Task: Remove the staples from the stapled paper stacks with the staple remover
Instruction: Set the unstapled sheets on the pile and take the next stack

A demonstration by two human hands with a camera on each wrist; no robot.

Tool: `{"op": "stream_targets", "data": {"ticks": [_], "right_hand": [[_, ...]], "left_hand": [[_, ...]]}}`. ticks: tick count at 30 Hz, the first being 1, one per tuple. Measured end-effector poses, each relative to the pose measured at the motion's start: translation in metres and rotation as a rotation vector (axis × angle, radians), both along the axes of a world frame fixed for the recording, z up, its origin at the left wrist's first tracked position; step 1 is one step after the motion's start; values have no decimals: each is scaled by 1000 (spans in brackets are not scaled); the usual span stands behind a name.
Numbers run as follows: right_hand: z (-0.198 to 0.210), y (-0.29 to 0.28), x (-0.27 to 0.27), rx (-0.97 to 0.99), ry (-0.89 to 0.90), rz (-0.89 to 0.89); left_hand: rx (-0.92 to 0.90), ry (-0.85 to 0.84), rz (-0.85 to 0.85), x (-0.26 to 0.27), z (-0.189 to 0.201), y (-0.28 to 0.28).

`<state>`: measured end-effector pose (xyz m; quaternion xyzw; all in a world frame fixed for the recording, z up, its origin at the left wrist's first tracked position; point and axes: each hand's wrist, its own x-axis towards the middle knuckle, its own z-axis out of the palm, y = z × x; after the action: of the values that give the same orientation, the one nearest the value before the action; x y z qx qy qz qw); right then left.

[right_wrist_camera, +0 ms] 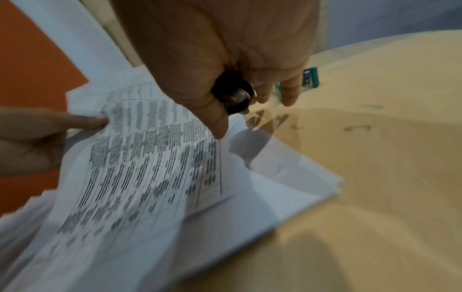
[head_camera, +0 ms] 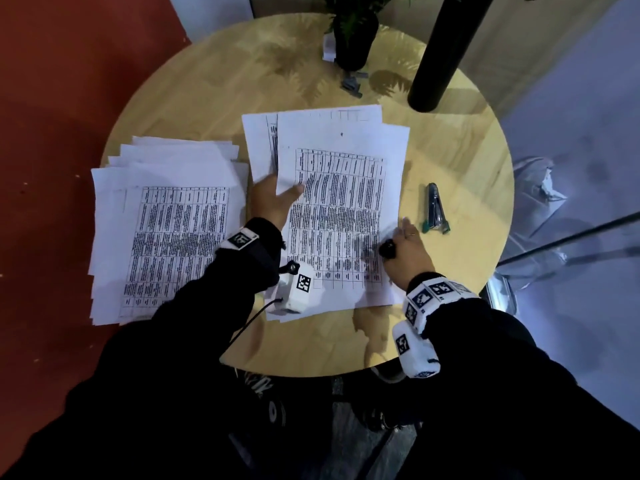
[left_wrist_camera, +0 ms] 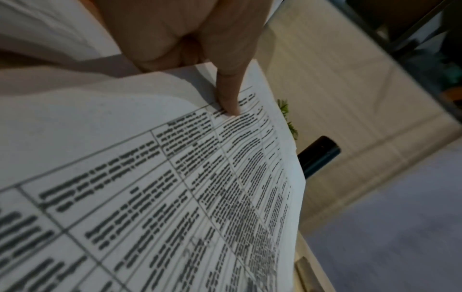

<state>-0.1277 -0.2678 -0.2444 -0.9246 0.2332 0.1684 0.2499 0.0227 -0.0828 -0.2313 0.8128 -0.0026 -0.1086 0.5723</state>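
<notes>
Pinching the middle paper stack [head_camera: 332,209] at its left edge, left hand [head_camera: 273,199]; right hand [head_camera: 405,251] grips a dark object [head_camera: 388,250] over the stack's right edge; staple remover [head_camera: 434,209] just beyond it on the table [head_camera: 207,98].

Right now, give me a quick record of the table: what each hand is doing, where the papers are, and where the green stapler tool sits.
left hand: pinches the left edge of the top sheet, thumb on top
right hand: holds a small black tool, fingertips on the centre stack's right edge
centre stack: printed tables, top sheet lifted
left pile: loose sheets, untouched
green stapler tool: on the table, right of the centre stack, in neither grip
</notes>
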Motion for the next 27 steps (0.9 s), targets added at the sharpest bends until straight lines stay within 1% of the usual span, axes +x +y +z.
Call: {"op": "stream_targets", "data": {"ticks": [1, 2, 3, 5, 6, 7, 8, 10, 13, 16, 19, 21, 23, 25, 27], "right_hand": [[1, -6, 3, 31, -47, -50], [7, -10, 8, 102, -132, -121], [15, -14, 14, 215, -241, -211], [38, -17, 28, 557, -482, -441], [52, -17, 35, 753, -559, -549], [66, -17, 42, 925, -598, -619], [80, -18, 49, 1046, -625, -657], [102, -21, 60, 1185, -693, -683], [123, -27, 69, 1282, -745, -630], [137, -29, 71, 1282, -693, -552], [146, -30, 70, 1295, -716, -589], [151, -29, 65, 1320, -729, -611], [158, -28, 58, 1330, -726, -604], [167, -28, 51, 1347, -735, -555], [176, -30, 46, 1343, -751, -502]], "left_hand": [[-44, -29, -2, -4, 9, 1], [-95, -42, 3, -8, 17, 1], [-143, -50, 2, -12, 25, 0], [-217, -65, 4, -18, 40, 0], [-251, -69, 1, -21, 46, 0], [-276, -69, -4, -22, 52, 2], [-293, -74, -6, -23, 59, 3], [-302, -82, -12, -25, 68, 6], [-326, -79, -37, -31, 79, 13], [-336, -97, -63, -35, 91, 17], [-384, -111, -24, -37, 103, 23], [-382, -149, 36, -39, 112, 27], [-390, -210, 149, -40, 120, 29], [-364, -294, 245, -38, 127, 32], [-296, -347, 272, -29, 136, 34]]}}
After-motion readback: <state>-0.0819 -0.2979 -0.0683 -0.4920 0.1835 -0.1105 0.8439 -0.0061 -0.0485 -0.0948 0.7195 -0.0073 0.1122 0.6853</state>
